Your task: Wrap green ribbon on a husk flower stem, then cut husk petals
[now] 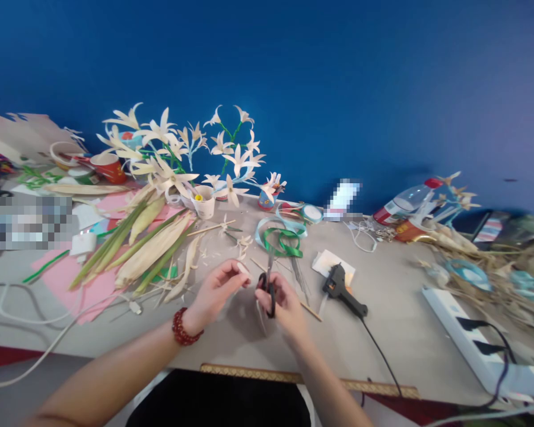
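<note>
Left hand (218, 290) pinching pale piece (244, 271), right hand (287, 302) gripping scissors (271, 293), bottle label (385, 213) unreadable

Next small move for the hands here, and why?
Probably swing the scissors left until the blades meet the pale piece. The left hand pinches that piece, and the right hand has the scissors by the handles, but the blades point away from the body, apart from the piece.

We see a craft workspace: handmade flowers (171, 178) upper left, ribbon (281, 242) centre, glue gun (338, 284) right of centre.
</note>
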Tool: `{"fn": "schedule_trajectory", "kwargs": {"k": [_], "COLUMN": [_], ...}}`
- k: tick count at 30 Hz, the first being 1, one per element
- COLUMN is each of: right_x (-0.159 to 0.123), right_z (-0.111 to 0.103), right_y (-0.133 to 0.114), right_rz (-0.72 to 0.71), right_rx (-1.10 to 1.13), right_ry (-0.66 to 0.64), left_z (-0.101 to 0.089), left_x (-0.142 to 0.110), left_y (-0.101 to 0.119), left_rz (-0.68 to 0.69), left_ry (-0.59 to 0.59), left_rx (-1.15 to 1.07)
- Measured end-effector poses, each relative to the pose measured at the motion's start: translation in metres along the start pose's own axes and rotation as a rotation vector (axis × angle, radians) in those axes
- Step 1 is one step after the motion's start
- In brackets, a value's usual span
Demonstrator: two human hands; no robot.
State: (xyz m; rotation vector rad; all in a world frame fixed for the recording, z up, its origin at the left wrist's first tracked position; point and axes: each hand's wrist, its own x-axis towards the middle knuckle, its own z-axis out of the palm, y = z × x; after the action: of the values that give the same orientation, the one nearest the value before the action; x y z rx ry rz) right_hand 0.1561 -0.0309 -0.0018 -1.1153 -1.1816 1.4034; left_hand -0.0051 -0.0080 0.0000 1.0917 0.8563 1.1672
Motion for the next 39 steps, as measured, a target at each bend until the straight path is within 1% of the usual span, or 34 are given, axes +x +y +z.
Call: {"fn": "schedule_trajectory", "kwargs": {"k": [4,8,13,19,31,39], "right_x": [-0.008,-0.010,-0.005,-0.006,-0.007,-0.008], "right_z": [-0.013,-0.021,-0.021,-0.020,-0.023,-0.027], "right_y": [0.009,0.016,0.011,0.006,0.009,0.010], "right_rz": [0.111,0.155,0.185,0.195,0.205,0.241], "right_rx": [-0.076,-0.135,-0.137,-0.147,-0.129,-0.104], "right_ry": [-0.214,-0.276,-0.303,-0.295,-0.285,-0.281], "left_z": [-0.003,-0.005,-0.006,-0.006,-0.008,-0.010], "left_x": [0.002,0.004,0.005,0.004,0.005,0.006], "left_y": [0.004,0.005,0.004,0.003,0.004,0.003], "left_rz": [0.032,0.019,0.019,0.016,0.010,0.016], "left_ry": [0.050,0.034,-0.023,-0.062,-0.083,-0.116], "left_rx": [-0.045,-0.113,-0.130,-0.133,-0.128,-0.126]}}
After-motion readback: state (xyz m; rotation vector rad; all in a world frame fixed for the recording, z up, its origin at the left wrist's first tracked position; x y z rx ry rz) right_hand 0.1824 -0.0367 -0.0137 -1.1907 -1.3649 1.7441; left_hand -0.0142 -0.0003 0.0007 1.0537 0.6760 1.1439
